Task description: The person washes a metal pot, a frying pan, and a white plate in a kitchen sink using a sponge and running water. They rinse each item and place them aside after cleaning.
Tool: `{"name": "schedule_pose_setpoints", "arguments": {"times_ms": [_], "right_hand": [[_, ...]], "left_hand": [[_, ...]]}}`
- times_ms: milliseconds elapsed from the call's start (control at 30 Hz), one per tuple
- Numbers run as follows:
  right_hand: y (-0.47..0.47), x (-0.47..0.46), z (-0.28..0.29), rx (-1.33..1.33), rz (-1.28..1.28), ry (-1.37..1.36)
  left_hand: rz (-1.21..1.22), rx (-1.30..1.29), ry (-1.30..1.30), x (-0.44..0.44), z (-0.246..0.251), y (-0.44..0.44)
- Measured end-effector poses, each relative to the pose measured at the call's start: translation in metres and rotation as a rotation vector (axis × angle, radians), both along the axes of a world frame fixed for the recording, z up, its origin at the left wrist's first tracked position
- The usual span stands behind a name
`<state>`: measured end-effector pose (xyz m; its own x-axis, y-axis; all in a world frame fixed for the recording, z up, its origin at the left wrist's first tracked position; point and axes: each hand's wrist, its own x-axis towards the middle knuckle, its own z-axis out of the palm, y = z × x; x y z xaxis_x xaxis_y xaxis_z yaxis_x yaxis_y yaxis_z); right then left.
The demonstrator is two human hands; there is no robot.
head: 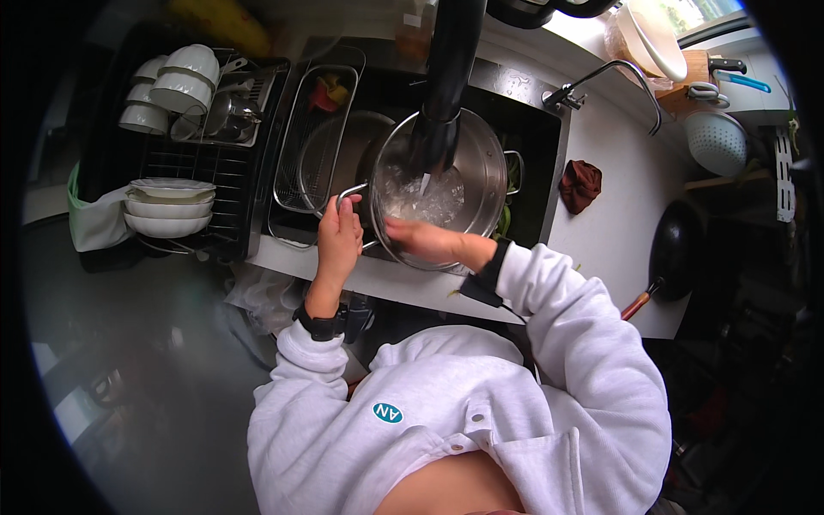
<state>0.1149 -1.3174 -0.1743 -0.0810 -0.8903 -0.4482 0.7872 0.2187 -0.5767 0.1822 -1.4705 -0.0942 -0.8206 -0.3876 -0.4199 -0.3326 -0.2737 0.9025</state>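
Note:
A large stainless steel pot (486, 187) stands tilted in the dark sink (544, 167). My left hand (341, 235) grips the metal loop handle on its left side. My right hand (428, 241) reaches over the near rim into the pot, its fingers against or close to the inner wall. The hand is blurred, and whether it holds anything cannot be made out. From the black faucet (444, 84) above, water (425, 187) runs into the pot and splashes on the bottom. Green vegetable pieces (505, 219) lie in the sink, partly hidden behind the pot.
Left of the sink, a black dish rack (225, 167) carries bowls (187, 71) and stacked plates (168, 209). A wire basket (309, 148) hangs over the sink's left part. On the right counter are a brown cloth (580, 185), a slim tap (618, 67) and a black wok (676, 248).

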Motion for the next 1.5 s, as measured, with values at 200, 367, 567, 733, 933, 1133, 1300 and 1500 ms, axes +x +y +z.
{"name": "schedule_pose_setpoints", "arguments": {"times_ms": [200,367,567,733,933,1133,1300,1500], "right_hand": [[0.110,-0.061,-0.031,0.401,1.077,1.716],[0.071,-0.113,-0.096,0.821,0.925,2.433],[-0.009,-0.032,-0.097,0.478,1.059,1.035],[-0.004,-0.016,-0.039,0.124,0.098,0.146],[0.111,-0.033,-0.006,0.243,0.815,1.281],[0.089,-0.012,-0.017,0.208,0.544,1.034],[0.105,-0.025,-0.046,0.339,0.824,1.436],[0.070,-0.143,-0.109,0.717,0.663,2.792]], "left_hand": [[-0.023,0.076,0.011,0.002,0.001,0.001],[-0.081,0.028,0.008,-0.005,0.005,0.017],[-0.084,0.009,0.030,-0.006,0.005,0.021],[-0.078,-0.050,0.041,-0.007,0.004,0.026],[-0.049,-0.021,-0.005,-0.007,0.002,0.018],[-0.083,-0.023,-0.011,-0.013,-0.001,0.020],[-0.109,0.010,-0.011,-0.014,0.001,0.015],[-0.098,0.029,-0.073,-0.016,0.001,0.016]]}}
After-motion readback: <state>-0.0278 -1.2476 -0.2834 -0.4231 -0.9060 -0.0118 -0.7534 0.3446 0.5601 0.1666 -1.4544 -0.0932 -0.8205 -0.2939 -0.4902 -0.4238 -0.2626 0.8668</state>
